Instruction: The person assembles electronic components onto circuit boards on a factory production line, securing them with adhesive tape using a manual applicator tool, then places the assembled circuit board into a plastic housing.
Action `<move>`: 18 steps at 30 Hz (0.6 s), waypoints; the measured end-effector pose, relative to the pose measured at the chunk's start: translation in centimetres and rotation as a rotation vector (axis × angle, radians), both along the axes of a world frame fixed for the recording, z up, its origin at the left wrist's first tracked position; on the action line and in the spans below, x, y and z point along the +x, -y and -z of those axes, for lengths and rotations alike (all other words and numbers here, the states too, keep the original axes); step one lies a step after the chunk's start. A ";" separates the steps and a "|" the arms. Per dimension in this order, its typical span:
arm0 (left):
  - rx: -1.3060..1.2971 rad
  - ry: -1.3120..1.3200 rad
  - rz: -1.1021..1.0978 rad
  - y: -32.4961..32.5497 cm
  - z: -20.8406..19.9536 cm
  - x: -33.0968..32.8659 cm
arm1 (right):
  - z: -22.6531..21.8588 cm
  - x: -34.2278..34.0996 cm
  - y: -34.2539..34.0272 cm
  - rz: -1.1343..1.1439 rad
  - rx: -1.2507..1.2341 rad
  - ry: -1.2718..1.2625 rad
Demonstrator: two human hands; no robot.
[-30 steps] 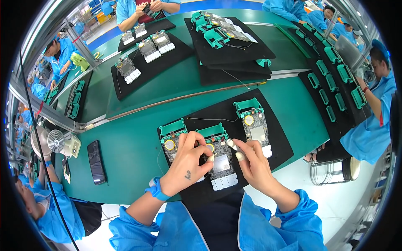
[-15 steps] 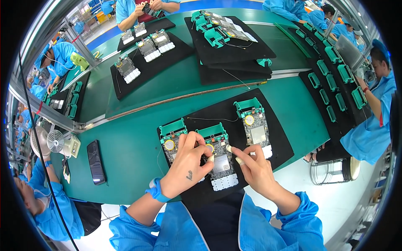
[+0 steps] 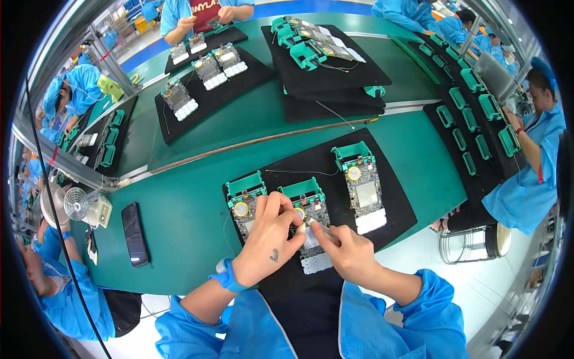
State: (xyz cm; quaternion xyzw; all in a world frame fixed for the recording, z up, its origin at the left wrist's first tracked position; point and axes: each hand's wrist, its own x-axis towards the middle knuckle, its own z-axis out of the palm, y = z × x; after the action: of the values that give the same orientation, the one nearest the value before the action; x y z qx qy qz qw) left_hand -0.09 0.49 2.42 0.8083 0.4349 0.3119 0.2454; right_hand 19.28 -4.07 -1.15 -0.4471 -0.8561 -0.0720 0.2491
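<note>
In front of me a circuit board [image 3: 317, 264] with a green plastic frame [image 3: 304, 189] along its far edge lies on a black mat [image 3: 394, 206]. My left hand [image 3: 266, 245] is closed in a pinch over the board's left side, near a round yellow-rimmed part. Close against its fingertips, my right hand [image 3: 353, 256] has its fingers drawn together above the board's middle. White covers show on some fingertips. Whatever either hand holds is hidden. A second framed board [image 3: 240, 210] sits partly behind my left hand, and a third board [image 3: 366, 194] lies to the right.
A phone [image 3: 135, 234] and a small fan [image 3: 84, 206] are at the left. Across the rail, mats carry more boards [image 3: 179, 100] and a stack of black sheets [image 3: 332, 78]. Green frames [image 3: 490, 107] line the right side. Co-workers sit around, one at the far side.
My right hand has moved left and inward, from the board's right edge to beside my left fingertips. My left hand stays nearly in place. The far co-worker's hands have moved apart.
</note>
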 end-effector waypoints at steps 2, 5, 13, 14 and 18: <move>0.054 0.001 -0.015 0.1 0.2 0.0 | 0.2 -0.1 0.0 -0.024 0.021 0.002; 0.085 -0.006 -0.022 0.2 0.0 0.2 | 0.0 1.0 -0.5 0.012 -0.140 -0.061; 0.317 -0.071 -0.106 -1.8 -1.2 3.1 | 1.0 8.7 -7.8 0.354 -0.676 -1.190; 0.276 0.004 -0.085 -2.0 -1.0 3.9 | 0.3 8.8 -7.7 0.370 -0.804 -1.279; 0.312 0.144 -0.018 -3.0 -1.3 7.2 | -0.7 9.8 -6.7 0.095 -1.156 -1.657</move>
State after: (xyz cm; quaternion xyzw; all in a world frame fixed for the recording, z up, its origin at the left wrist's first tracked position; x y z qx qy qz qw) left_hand 7.15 3.48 3.73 0.8082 0.3696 0.4351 0.1448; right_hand 29.07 2.66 -0.46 -0.4419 -0.2986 0.6771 0.5071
